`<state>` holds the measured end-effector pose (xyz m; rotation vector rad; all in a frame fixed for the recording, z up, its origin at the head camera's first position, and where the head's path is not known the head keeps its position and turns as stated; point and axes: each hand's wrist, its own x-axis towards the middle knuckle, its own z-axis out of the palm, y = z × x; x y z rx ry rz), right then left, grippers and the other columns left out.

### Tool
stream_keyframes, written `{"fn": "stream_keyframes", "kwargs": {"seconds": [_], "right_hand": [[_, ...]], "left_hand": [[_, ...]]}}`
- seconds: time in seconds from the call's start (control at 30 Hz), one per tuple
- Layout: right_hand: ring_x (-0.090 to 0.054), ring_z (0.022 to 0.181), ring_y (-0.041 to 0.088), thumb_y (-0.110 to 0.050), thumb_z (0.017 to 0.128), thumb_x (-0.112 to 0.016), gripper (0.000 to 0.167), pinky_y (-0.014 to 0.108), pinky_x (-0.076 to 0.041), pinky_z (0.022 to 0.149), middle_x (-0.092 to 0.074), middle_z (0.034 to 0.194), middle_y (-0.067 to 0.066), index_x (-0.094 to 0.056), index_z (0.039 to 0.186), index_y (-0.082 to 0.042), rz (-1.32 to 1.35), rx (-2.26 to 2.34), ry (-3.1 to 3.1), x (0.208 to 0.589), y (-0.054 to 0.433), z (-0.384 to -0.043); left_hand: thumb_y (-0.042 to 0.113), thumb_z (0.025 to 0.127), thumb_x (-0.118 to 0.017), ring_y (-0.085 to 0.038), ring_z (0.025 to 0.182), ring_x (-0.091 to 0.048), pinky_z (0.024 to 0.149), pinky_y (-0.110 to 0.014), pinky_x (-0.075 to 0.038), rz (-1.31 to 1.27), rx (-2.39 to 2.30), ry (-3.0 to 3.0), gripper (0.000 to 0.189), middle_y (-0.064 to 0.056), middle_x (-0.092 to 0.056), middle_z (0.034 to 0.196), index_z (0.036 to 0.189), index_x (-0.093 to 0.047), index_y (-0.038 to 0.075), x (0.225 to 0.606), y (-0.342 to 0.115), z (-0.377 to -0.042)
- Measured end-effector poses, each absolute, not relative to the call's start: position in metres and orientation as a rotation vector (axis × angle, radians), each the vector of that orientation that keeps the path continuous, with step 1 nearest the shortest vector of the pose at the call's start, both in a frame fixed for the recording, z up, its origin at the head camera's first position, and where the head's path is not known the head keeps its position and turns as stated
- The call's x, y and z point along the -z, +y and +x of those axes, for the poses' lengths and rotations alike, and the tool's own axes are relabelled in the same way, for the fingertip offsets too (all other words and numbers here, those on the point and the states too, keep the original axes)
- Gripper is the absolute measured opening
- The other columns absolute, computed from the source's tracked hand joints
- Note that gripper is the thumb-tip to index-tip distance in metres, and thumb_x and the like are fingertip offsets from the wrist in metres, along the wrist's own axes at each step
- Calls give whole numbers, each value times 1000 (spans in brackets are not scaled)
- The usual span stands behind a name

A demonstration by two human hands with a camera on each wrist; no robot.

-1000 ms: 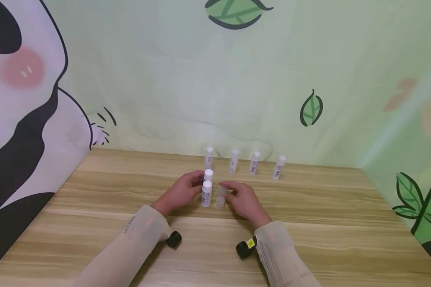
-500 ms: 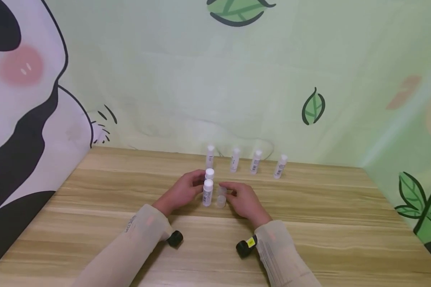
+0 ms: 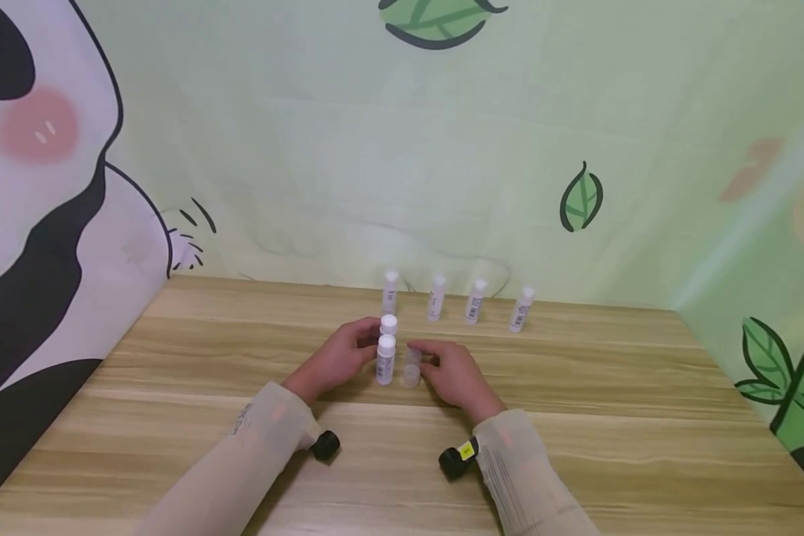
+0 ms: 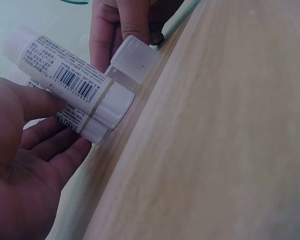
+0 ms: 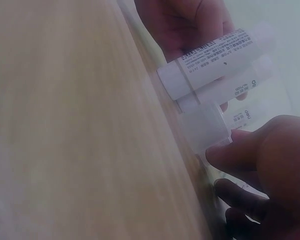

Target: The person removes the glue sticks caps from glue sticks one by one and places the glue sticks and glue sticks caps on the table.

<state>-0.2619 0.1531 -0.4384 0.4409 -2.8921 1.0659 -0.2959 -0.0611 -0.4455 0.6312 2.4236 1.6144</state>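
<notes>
Two white glue sticks stand upright one behind the other in the middle of the table, a front glue stick (image 3: 385, 362) with a barcode label and a rear glue stick (image 3: 388, 325) partly hidden by it. My left hand (image 3: 340, 353) holds the rear one, thumb and fingers at its sides, as the left wrist view shows. To the right are two translucent ribbed caps, also in line. The front cap (image 5: 204, 127) stands apart from the fingers. Behind it, my right hand (image 3: 457, 372) pinches the rear cap (image 3: 414, 356), which is largely covered in the right wrist view.
Several more glue sticks stand in a spaced row toward the back of the wooden table (image 3: 241, 342), such as the rightmost glue stick (image 3: 521, 310). A green printed backdrop (image 3: 295, 186) with a panda rises right behind the table's far edge.
</notes>
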Motion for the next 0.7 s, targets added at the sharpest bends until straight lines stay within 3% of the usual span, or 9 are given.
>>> {"fn": "stream_keyframes", "kwargs": {"seconds": [0.7], "right_hand": [[-64, 108, 23, -10, 90, -65, 36, 42, -51, 93, -67, 124, 7, -66, 126, -18, 436, -1071, -2897, 441, 153, -262]], "left_hand": [[8, 94, -61, -29, 126, -55, 108, -46, -42, 599, -1623, 2422, 41, -11, -60, 133, 135, -54, 10, 445, -62, -295]]}}
